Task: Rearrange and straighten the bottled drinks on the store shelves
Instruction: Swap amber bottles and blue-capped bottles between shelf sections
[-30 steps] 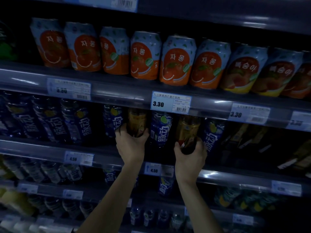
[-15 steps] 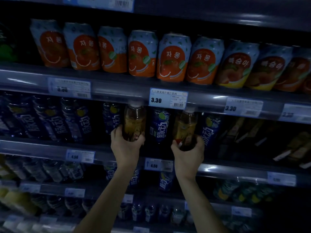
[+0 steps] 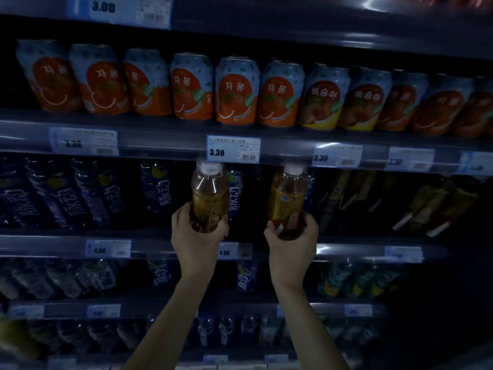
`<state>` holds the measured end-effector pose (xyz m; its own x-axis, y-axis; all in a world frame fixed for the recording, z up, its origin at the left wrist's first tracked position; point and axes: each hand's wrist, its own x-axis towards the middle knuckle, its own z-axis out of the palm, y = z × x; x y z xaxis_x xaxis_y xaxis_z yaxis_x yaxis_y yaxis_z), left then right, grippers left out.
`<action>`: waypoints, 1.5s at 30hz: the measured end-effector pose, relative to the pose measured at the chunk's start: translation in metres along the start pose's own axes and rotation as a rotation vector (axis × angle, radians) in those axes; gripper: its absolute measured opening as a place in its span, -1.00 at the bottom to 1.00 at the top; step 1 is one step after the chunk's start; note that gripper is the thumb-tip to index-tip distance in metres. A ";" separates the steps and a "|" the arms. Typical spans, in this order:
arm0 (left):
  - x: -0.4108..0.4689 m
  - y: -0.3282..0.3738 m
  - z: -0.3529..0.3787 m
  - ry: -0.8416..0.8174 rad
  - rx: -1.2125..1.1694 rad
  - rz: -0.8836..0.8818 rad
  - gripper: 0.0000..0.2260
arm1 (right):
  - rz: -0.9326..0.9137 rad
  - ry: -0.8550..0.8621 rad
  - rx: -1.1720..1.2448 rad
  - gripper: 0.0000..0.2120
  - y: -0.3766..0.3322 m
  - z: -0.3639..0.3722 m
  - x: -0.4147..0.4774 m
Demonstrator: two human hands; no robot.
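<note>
I see my two forearms (image 3: 170,316), slim and bare to the frame edge, and the bare left hand (image 3: 197,236) and right hand (image 3: 292,244).

1. I see orange cans (image 3: 237,92) with Korean lettering, upright, side by side in a row.
2. Peach cans (image 3: 324,102) just to their right.
3. 3.30 price tag (image 3: 233,149) directly below the orange cans.
4. 4.50 price tag (image 3: 234,251) lower down, blurry.
5. 3.00 price tag (image 3: 118,9) at top left.

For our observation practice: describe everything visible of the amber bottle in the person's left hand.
The amber bottle is clear plastic with a white cap, golden-brown drink and a gold label with a red patch. It is roughly upright, cap below the 3.30 price tag, before a blue-labelled bottle. The left hand grips its base.
</note>
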<state>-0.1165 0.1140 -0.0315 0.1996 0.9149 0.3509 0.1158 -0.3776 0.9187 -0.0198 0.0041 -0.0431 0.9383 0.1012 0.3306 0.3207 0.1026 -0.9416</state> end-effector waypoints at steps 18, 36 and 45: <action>-0.102 0.037 0.081 -0.261 -0.015 -0.002 -0.35 | 0.090 0.137 -0.094 -0.45 0.025 -0.112 0.017; -0.118 0.089 0.188 -0.295 -0.031 0.049 -0.41 | 0.051 0.193 -0.136 -0.48 0.036 -0.176 0.110; -0.110 0.095 0.212 -0.255 -0.051 -0.006 -0.23 | 0.037 0.166 -0.169 -0.32 0.035 -0.176 0.138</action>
<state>0.0789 -0.0527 -0.0209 0.4389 0.8490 0.2942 0.0695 -0.3585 0.9310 0.1436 -0.1525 -0.0421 0.9537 -0.0633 0.2940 0.2899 -0.0671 -0.9547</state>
